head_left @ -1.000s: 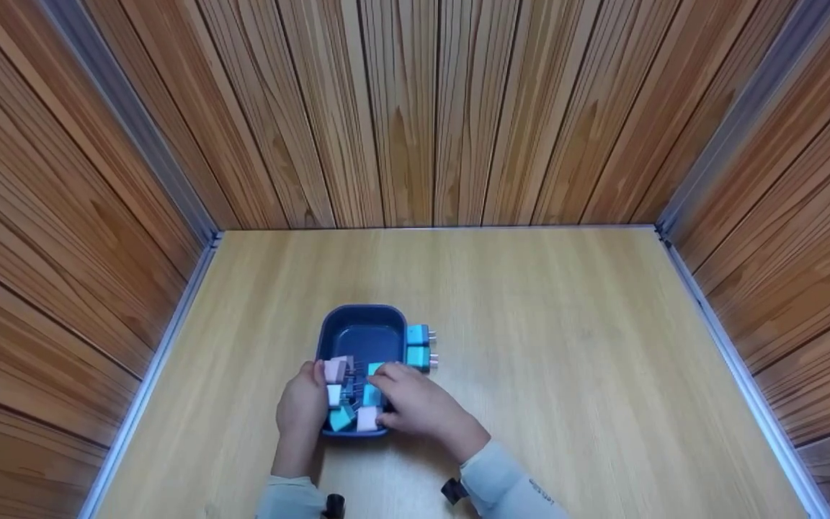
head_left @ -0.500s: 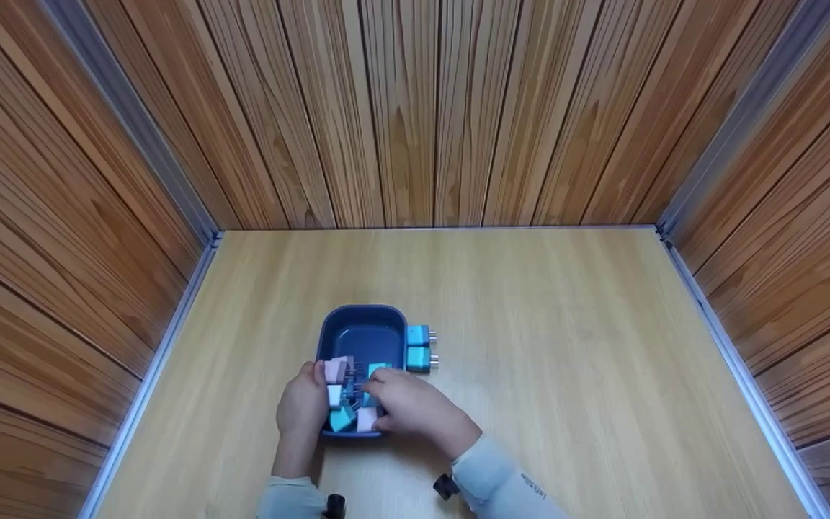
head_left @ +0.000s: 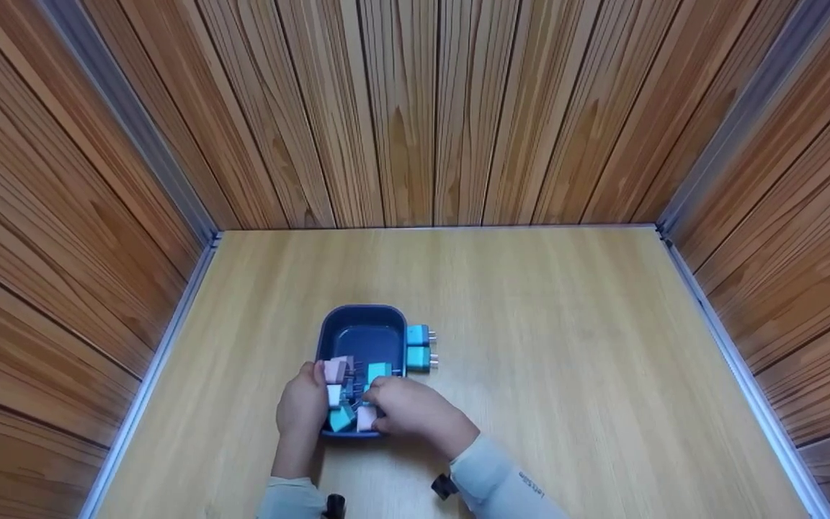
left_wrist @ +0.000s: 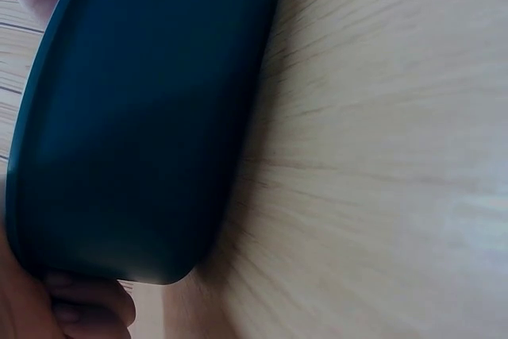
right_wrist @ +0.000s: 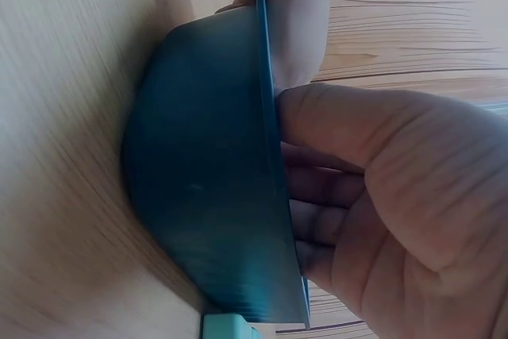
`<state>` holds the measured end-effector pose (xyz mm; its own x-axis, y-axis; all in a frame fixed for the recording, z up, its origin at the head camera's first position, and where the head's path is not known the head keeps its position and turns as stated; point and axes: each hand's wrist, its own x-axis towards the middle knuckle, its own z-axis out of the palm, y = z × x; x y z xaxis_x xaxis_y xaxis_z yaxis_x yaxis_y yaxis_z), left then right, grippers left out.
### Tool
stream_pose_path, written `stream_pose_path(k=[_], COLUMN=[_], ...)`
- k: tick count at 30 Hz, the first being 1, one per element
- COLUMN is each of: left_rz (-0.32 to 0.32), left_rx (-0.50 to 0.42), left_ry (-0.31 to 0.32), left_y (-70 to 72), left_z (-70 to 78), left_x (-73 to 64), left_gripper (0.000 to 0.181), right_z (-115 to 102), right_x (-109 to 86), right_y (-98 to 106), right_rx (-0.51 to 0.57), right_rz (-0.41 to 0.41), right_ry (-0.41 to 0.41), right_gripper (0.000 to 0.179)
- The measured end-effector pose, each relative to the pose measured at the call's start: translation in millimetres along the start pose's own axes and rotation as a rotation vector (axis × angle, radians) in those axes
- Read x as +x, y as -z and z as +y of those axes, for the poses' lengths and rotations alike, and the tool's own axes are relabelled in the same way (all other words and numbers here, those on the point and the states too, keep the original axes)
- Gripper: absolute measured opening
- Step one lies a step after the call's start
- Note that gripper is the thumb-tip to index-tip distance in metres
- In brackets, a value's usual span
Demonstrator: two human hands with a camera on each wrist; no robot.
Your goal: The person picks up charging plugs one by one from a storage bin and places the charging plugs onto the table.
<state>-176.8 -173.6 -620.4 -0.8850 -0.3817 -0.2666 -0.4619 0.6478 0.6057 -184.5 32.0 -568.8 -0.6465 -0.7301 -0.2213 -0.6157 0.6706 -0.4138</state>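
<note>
The left hand (head_left: 302, 409) grips the blue tray (head_left: 366, 340). The right hand (head_left: 415, 407) reaches among the pronged plugs (head_left: 378, 370) inside; I can't tell whether it pinches one.

We see box (head_left: 368, 339) on table (head_left: 566, 360) | plugs (head_left: 341, 417) in its near half | two outer plugs (head_left: 418, 358) just right | left hand (head_left: 302, 405) at left wall | right hand (head_left: 415, 409) opposite

Left hand (head_left: 301, 407) is pointed forward, fingers curled; right hand (head_left: 415, 407) is angled forward-left, thumb set apart from fingers; right forearm (head_left: 501, 479) is slanted, sleeved
</note>
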Motion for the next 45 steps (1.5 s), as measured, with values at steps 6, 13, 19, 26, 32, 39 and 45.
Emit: stream_pose_path(k=[6,13,19,26,32,39,45], left_rz=[-0.011,0.002,0.024,0.007,0.01,0.016,0.022], left_rx=[0.015,0.032,0.042,0.032,0.028,0.024,0.043], left_ry=[-0.005,-0.038,-0.058,-0.048,-0.057,-0.059,-0.06], left_y=[2.1,3.7,2.8,2.1,2.8,3.1,2.9], left_z=[-0.2,-1.5,-1.0,-1.2,-0.8,-0.3,-2.0], left_x=[0.4,-0.5,-0.4,0.1,-0.3,-1.0,-1.0], left_gripper=[0.055,0.053,0.05,0.052,0.05,0.05,0.05], right_z=[0.0,-4.0,-4.8,-8.1,-8.7,-6.5,-3.3], right_x=[1.2,1.9,1.5,1.8,2.8,3.5,4.0], right_y=[-1.6,-4.0,-4.5,-4.0,-4.2,-5.8,-8.7], right_rx=[0.012,-0.031,-0.061,-0.058,-0.066,-0.075,-0.114], right_rz=[0.003,0.037,0.051,0.036,0.036,0.049,0.097], right_ry=[0.008,0.022,0.018,-0.03,-0.037,-0.009,0.054], right_gripper=[0.031,0.03,0.031,0.034,0.035,0.034,0.03])
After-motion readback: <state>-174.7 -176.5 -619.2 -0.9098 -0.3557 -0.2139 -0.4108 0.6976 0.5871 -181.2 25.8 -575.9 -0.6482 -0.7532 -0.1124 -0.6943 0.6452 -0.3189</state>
